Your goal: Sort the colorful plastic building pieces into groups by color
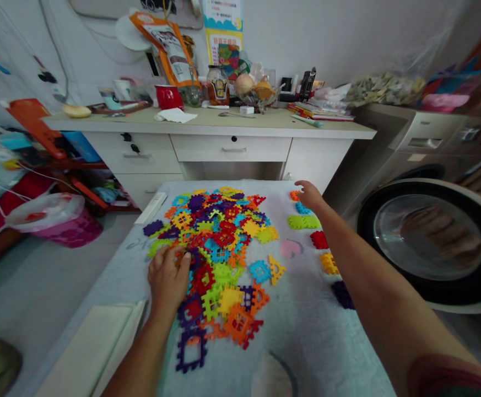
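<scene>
We find the left hand [168,277] at the mixed heap [226,232] on the bench [310,342], the right hand [308,194] beside orange pieces [294,196]; whether either pinches, we cannot tell. Side groups [304,222] appear separated by colour.

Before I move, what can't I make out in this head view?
All in the head view:
Left hand: its back hides whether it grips anything in the heap of multicoloured toothed plastic pieces.
Heap's lower layers: covered by upper pieces.
Right hand: its underside is turned away, hiding any contact with the small orange plastic pieces.
Dark purple plastic pieces: partly behind the right forearm.
Silver front-loading washing machine: cut off by the right edge.
</scene>
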The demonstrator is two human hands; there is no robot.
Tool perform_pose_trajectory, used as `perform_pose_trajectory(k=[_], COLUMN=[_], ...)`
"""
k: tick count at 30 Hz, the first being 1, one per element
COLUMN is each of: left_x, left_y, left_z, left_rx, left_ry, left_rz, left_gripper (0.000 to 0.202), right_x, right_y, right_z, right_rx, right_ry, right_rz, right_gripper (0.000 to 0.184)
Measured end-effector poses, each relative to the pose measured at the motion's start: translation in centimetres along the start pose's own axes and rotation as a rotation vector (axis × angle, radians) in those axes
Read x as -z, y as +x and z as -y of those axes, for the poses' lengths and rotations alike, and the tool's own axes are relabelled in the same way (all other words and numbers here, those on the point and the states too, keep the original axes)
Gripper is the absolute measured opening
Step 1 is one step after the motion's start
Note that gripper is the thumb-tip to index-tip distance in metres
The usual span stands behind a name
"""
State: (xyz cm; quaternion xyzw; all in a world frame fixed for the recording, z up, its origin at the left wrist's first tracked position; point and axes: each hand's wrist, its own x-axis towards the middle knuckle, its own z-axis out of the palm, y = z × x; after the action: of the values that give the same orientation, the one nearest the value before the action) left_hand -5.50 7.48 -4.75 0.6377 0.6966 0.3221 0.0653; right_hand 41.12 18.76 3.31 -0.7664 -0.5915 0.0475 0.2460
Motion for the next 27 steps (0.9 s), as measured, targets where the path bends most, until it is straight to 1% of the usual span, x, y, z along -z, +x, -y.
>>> perform_pose_trajectory(k=[1, 3, 6, 8, 10, 13, 16, 19, 21, 23, 25, 27], left_x=[0.1, 0.2, 0.3, 0.3, 0.3, 0.3, 0.5, 0.6, 0.7, 0.8, 0.8, 0.8], left_y=[0.0, 0.0, 0.0, 0.0, 0.0, -0.1, -0.2, -0.2, -0.1, 0.0, 0.0, 0.0], left_z=[-0.1, -0.3, -0.5, -0.4, -0.4, -0.5, -0.8, -1.0, -1.1, -1.2, -1.2, -1.2], left_rx=[0.003, 0.006, -0.001, 0.004, -0.001, -0.005, 0.005, 0.021, 0.027, 0.028, 0.033, 0.033], left_ry=[-0.007, -0.031, -0.066, -0.074, -0.072, -0.065, -0.060, -0.069, -0.069, -0.067, -0.066, -0.065], left_rz=[0.000, -0.010, -0.022, -0.023, -0.019, -0.014, -0.008, 0.005, 0.015, 0.022, 0.024, 0.033], left_gripper=[0.044, 0.045, 0.046, 0.045, 0.043, 0.040, 0.039, 0.039, 0.039, 0.039, 0.040, 0.040], right_x=[-0.1, -0.4, -1.0, -1.2, -1.1, -0.6, 0.3, 2.3, 4.6, 7.4, 10.2, 12.3], right_y=[-1.0, -3.6, -8.4, -11.5, -14.0, -16.0, -16.2, -15.8, -15.7, -16.2, -17.6, -20.1], right_z=[0.7, 2.4, 5.3, 7.0, 8.2, 9.3, 9.7, 9.3, 8.6, 7.8, 6.7, 5.6], right_rx=[0.018, 0.072, 0.157, 0.206, 0.247, 0.270, 0.255, 0.249, 0.254, 0.244, 0.212, 0.155], right_ry=[0.074, 0.179, 0.269, 0.261, 0.222, 0.168, 0.144, 0.176, 0.219, 0.248, 0.236, 0.181], right_rz=[-0.022, -0.016, 0.090, 0.188, 0.247, 0.262, 0.258, 0.239, 0.196, 0.133, 0.084, 0.066], right_gripper=[0.048, 0.043, 0.037, 0.033, 0.032, 0.032, 0.031, 0.032, 0.031, 0.029, 0.026, 0.019])
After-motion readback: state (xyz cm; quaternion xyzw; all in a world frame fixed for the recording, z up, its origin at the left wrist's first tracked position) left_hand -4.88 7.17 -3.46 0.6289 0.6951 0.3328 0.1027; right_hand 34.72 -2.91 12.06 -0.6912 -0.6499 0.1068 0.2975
